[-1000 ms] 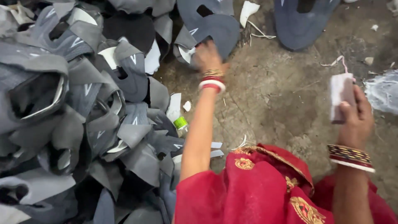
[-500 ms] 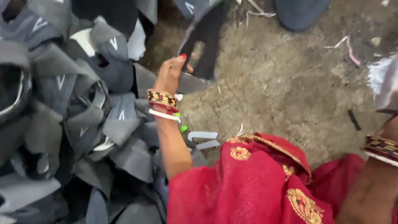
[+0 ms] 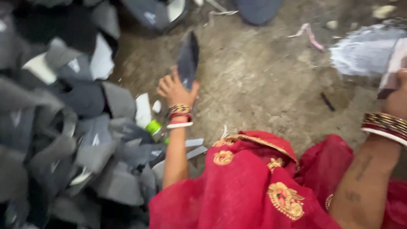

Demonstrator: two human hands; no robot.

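**Dark cut piece lifted clear of the heap**

Your left hand (image 3: 176,91) now holds a dark, pointed shoe-upper piece (image 3: 188,59) up over the bare dirt floor (image 3: 263,93), fingers curled round its lower end and thumb pressed against one face. A second ago that hand was reaching far forward to the pieces at the top of the view; half a second ago it had already closed on this piece and was drawing it back. It is now nearer your body, with the piece standing almost upright and edge-on to the camera, apart from the grey pile (image 3: 63,140) on your left.

Your right hand (image 3: 398,99) has swung out to the right edge of the view. A second ago it plainly held a small pale block; now only part of the hand shows, against something pale and blurred (image 3: 396,63), so you cannot tell how far it is open or whether it grips that.

The pile itself looks undisturbed. A green-capped object (image 3: 153,127) lies at its edge, just beside your left wrist. Your red cloth (image 3: 254,186) fills the lower frame.
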